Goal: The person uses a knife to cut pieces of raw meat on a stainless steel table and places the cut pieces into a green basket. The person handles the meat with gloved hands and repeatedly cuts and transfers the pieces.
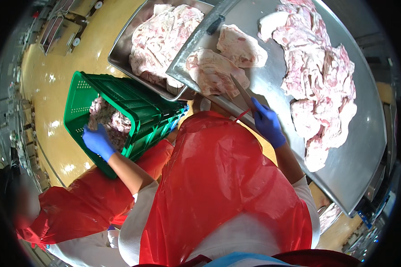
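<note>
My right hand (268,124), in a blue glove, is closed round the handle of a knife (242,92). The blade points away to the left, its tip over a flat piece of pale, fatty meat (214,71) at the near left edge of the metal table (361,155). Just beyond lies a second flat piece (241,46). My left hand (99,141), also blue-gloved, reaches into the mouth of a tilted green crate (140,100). Its thumb and fingers look apart, above pale meat trimmings (116,124) inside; the fingertips are partly hard to make out.
A long heap of meat (318,84) covers the table's middle. Left of the table, a steel tub (120,46) holds more meat pieces (162,42). Close on my left is another person in a red apron (87,198). Wheeled carts (64,33) stand on the yellow floor farther off.
</note>
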`<state>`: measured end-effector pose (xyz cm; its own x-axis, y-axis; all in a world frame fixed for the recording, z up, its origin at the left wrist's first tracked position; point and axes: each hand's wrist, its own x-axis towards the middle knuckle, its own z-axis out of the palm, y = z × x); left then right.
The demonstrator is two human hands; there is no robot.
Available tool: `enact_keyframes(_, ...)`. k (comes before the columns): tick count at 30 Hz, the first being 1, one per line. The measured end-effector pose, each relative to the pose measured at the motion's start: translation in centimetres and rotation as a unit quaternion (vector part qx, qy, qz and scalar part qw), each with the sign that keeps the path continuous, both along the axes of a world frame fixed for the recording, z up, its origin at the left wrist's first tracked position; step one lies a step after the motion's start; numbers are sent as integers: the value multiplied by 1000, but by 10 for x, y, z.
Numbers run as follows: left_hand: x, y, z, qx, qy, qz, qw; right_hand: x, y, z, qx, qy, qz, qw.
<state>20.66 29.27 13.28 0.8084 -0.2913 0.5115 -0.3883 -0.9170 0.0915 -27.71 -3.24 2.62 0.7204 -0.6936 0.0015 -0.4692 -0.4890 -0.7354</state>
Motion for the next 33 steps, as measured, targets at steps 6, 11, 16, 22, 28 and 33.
enact_keyframes(6, -111, -194, -84, -243, 451, -338, 789, 7, 12, -19, -32, 63, -19, 997)
enact_keyframes(11, -185, -309, -137, 38, 340, -332, 879, 5, 13, 5, -15, 136, 7, 991)
enact_keyframes(16, -167, -331, -161, 53, 308, -396, 863, -10, 25, -21, 7, 57, -23, 998)
enact_keyframes(22, -136, -278, -154, -128, 469, -444, 753, -16, 31, -27, 66, -46, -42, 996)
enact_keyframes(28, -148, -274, -131, -69, 370, -445, 812, 77, -37, -23, -99, 1, 71, 993)
enact_keyframes(33, -146, -278, -130, -91, 377, -453, 803, 170, -91, -31, -154, 95, 190, 965)
